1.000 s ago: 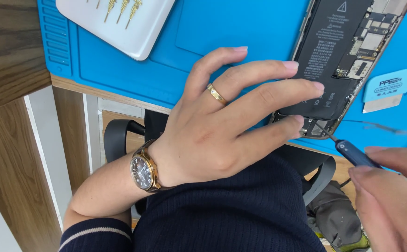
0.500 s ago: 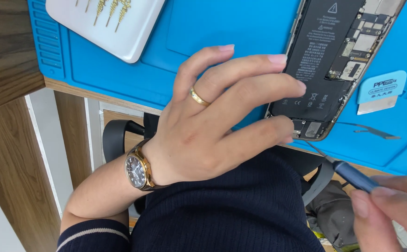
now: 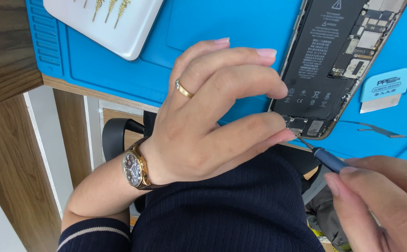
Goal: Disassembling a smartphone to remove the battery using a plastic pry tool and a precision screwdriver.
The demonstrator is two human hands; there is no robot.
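While the blue-handled screwdriver (image 3: 330, 161) is being pinched between the thumb and fingertips of the right hand (image 3: 376, 200) at the lower right, its thin shaft is being slanted up to the bottom edge of the opened phone (image 3: 338, 60), where the tip is meeting the small parts near the lower corner; the tool is being judged light, stiff and apt to roll, so it is best gripped on its handle, close to the shaft; the left hand (image 3: 208, 126), wearing a gold ring and a wristwatch (image 3: 133, 169), is being curled over the mat's near edge, its thumb and forefinger drawn narrow and pressed at the phone's lower left corner, the other fingers arched loosely above the case; the phone is being judged flat, rigid and fragile inside, with battery and board exposed, so it is better steadied by its metal rim than by its contents; it is lying on the blue work mat (image 3: 241, 28), close to the table edge, so little room is being left toward the lap; farther off, open mat is being left to the left, bounded by a white tray (image 3: 119, 37) of small gold pieces, while a blue pry card (image 3: 384, 88) and a thin metal tool (image 3: 376, 129) are lying just right of the phone.
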